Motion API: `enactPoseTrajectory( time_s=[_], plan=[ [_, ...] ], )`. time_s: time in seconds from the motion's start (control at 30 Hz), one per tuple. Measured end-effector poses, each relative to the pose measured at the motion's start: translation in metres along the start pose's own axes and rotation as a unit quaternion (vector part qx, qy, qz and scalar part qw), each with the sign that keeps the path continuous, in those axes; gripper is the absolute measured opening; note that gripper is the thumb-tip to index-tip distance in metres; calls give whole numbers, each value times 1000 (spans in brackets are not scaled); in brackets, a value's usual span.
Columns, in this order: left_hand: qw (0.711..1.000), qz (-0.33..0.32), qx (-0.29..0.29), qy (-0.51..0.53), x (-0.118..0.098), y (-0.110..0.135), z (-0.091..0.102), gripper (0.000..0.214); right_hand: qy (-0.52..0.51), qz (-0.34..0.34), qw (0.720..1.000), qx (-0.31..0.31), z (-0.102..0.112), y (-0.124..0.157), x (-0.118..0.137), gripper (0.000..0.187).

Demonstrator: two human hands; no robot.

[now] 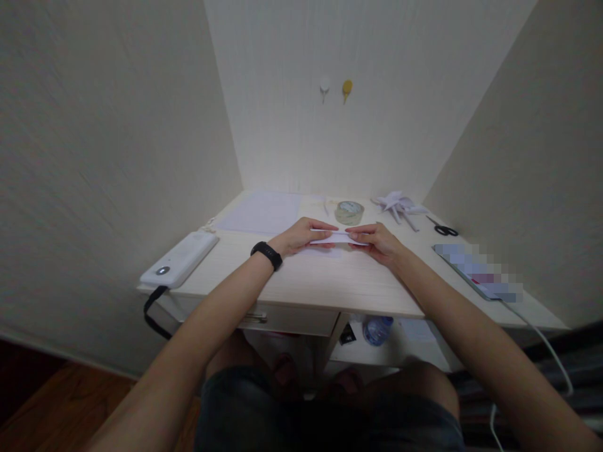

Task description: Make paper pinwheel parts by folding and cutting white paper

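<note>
A narrow folded piece of white paper (pixel 337 237) is stretched between my two hands, just over the desk. My left hand (pixel 308 235), with a black band on its wrist, pinches the paper's left end between thumb and fingers. At the other end, my right hand (pixel 375 241) grips it the same way. Directly behind the paper stands a roll of clear tape (pixel 349 213). Folded paper pinwheel shapes (pixel 398 204) lie at the back right of the desk. A flat white sheet (pixel 261 211) rests at the back left.
Black-handled scissors (pixel 445 230) lie near the right wall, with a tablet-like device (pixel 475 273) and its white cable closer to me. A white box-shaped device (pixel 180 258) with a black strap sits at the left edge. Below are a drawer (pixel 292 319) and a shelf holding a bottle (pixel 377 329).
</note>
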State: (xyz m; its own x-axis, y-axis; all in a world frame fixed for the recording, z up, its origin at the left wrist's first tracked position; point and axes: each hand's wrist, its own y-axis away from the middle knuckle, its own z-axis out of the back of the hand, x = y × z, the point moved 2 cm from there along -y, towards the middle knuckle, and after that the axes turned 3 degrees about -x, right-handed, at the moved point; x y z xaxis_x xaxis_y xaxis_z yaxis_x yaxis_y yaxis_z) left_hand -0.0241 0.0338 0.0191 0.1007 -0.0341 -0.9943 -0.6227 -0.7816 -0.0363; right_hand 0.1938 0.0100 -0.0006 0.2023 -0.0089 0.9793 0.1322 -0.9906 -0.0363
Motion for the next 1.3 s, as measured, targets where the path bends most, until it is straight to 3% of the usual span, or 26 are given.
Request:
enactPoseTrajectory(
  time_s=[0.27, 0.53, 0.7, 0.93, 1.3],
  plan=[
    [999, -26, -25, -34, 8, -5, 3, 30, 6, -5, 1000, -11, 1, -1, -4, 39],
    [995, -32, -49, -84, 6, -3, 3, 28, 18, -2, 1000, 17, -5, 1, -4, 42],
    [993, -38, -41, -104, 7, -4, 4, 27, 42, -4, 999, -12, -5, 1, -4, 44],
    [986, -58, -74, -138, 8, -6, 5, 26, 59, 11, 998, -22, -3, -2, -6, 46],
    [992, -18, -53, -113, 4, -4, 4, 30, 60, 12, 998, -3, -3, -2, -3, 40]
  ],
)
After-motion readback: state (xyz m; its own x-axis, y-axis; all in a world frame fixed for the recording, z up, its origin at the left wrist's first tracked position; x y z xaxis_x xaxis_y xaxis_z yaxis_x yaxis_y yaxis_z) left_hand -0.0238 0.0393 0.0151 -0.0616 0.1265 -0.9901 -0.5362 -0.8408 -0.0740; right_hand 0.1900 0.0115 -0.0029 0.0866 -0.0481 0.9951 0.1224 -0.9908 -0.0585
